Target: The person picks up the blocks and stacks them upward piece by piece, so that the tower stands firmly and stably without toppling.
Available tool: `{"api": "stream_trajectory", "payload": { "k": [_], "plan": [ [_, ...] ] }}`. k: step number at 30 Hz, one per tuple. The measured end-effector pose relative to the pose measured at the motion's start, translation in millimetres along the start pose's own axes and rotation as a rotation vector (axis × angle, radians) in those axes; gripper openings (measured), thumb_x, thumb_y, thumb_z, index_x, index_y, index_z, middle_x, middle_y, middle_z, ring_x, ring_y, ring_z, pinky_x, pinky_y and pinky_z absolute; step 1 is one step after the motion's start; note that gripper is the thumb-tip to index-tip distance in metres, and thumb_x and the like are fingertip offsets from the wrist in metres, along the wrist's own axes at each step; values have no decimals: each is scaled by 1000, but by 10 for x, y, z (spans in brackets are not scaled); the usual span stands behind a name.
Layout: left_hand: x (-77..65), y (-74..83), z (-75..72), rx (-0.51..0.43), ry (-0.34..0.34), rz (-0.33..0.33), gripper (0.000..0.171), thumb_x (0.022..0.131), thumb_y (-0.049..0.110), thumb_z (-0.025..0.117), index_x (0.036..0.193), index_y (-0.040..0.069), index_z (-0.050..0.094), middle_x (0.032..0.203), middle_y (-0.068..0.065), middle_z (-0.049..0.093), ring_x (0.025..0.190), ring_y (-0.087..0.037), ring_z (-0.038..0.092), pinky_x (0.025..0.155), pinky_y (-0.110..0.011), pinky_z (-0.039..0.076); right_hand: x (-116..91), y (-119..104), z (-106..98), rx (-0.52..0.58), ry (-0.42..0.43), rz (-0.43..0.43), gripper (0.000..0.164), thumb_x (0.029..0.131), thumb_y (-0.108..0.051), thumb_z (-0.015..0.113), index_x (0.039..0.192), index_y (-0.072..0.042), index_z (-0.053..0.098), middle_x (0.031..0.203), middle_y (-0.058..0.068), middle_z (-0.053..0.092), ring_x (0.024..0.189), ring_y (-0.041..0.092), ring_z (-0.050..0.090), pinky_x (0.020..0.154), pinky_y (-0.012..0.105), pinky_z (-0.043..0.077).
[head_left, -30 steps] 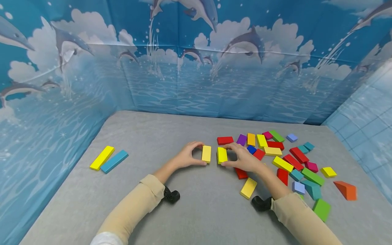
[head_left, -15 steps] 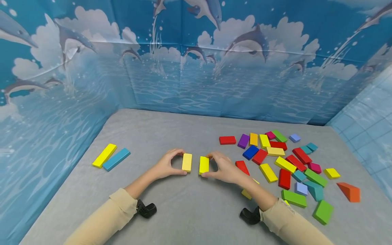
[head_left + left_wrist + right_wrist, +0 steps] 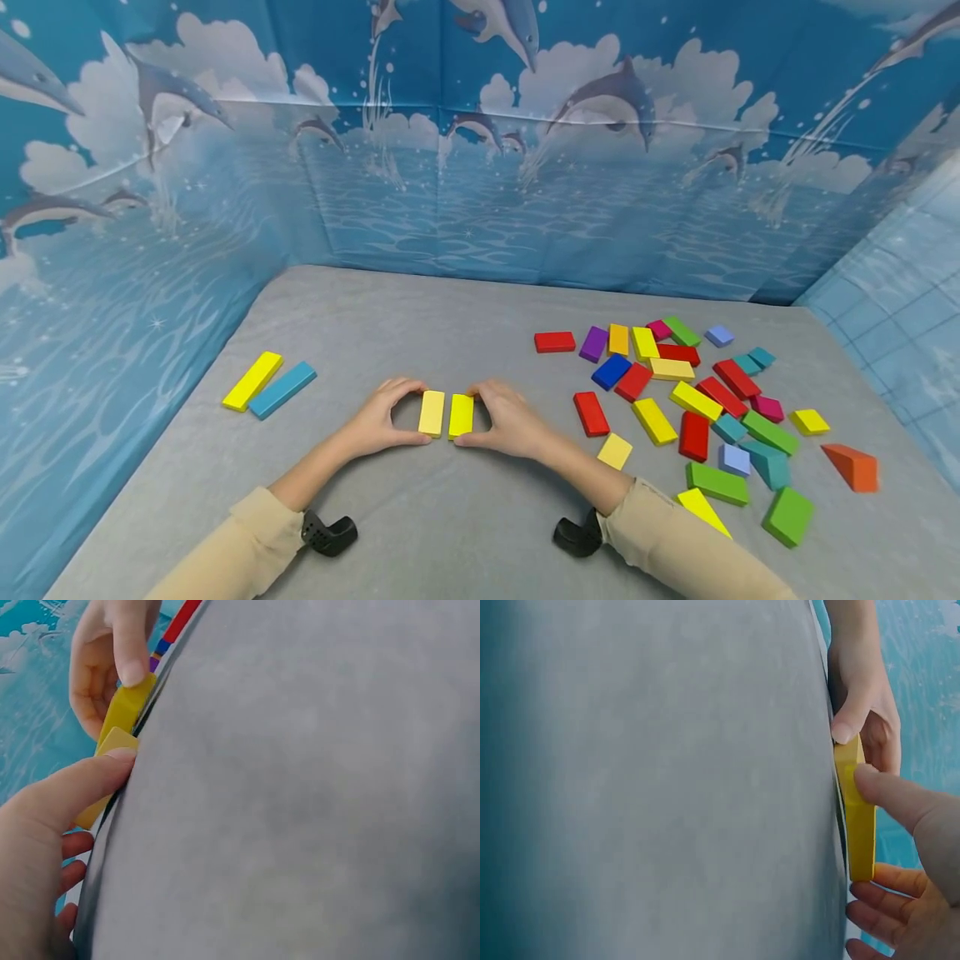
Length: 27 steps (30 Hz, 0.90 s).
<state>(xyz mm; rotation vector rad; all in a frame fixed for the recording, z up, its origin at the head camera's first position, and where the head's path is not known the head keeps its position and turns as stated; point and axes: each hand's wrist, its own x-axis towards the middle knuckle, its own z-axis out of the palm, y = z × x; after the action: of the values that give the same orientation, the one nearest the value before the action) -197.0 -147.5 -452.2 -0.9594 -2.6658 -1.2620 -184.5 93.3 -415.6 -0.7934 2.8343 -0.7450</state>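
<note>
My left hand (image 3: pixel 377 421) pinches a pale yellow block (image 3: pixel 431 414) between thumb and fingers, thumb at its near end. Facing it, my right hand (image 3: pixel 510 421) pinches a bright yellow block (image 3: pixel 461 416) the same way. In the head view the two blocks stand side by side, lengthwise away from me, with a narrow strip of grey between them. The left wrist view shows the pale block (image 3: pixel 118 741) under the left thumb and the bright block (image 3: pixel 127 709) beyond it. Seen from the right wrist, the bright block (image 3: pixel 861 832) lies along the thumb.
A yellow block (image 3: pixel 253 381) and a blue block (image 3: pixel 282 390) lie together at the left of the grey table (image 3: pixel 450 533). Many coloured blocks are scattered at the right, among them a red block (image 3: pixel 592 414) and an orange wedge (image 3: pixel 852 467). A dolphin-print curtain (image 3: pixel 480 217) hangs behind.
Both hands have moved left and nearer to me, carrying the two blocks. The gap between the blocks has narrowed. More of the scattered blocks now show beside the right arm.
</note>
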Motion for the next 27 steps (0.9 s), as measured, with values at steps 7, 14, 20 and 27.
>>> {"api": "stream_trajectory", "payload": {
  "k": [7, 14, 20, 27],
  "plan": [
    [-45, -8, -21, 58, -13, -14, 65, 71, 37, 77, 123, 8, 52, 119, -2, 53, 115, -23, 44, 96, -47, 36, 62, -67, 65, -28, 21, -7, 63, 72, -41, 75, 120, -6, 52, 115, 7, 55, 108, 23, 47, 94, 43, 37],
    [-40, 7, -25, 77, -30, -22, 63, 72, 36, 76, 123, 8, 52, 121, -4, 52, 116, -23, 43, 97, -47, 35, 90, -88, 105, -50, 43, -21, 63, 73, -40, 75, 120, -6, 52, 114, 7, 55, 105, 23, 47, 91, 42, 39],
    [-42, 16, -22, 83, -31, -20, 62, 73, 36, 75, 124, 8, 51, 122, -4, 51, 118, -24, 42, 97, -48, 35, 93, -95, 110, -43, 39, -21, 63, 73, -40, 75, 120, -6, 51, 114, 7, 54, 105, 23, 47, 90, 41, 39],
    [-48, 25, -23, 81, -22, 1, 62, 73, 33, 76, 123, 6, 51, 120, -6, 50, 116, -26, 43, 95, -49, 35, 98, -88, 115, -59, 29, -19, 64, 73, -42, 75, 120, -6, 51, 114, 7, 54, 104, 22, 47, 90, 41, 39]
  ]
}}
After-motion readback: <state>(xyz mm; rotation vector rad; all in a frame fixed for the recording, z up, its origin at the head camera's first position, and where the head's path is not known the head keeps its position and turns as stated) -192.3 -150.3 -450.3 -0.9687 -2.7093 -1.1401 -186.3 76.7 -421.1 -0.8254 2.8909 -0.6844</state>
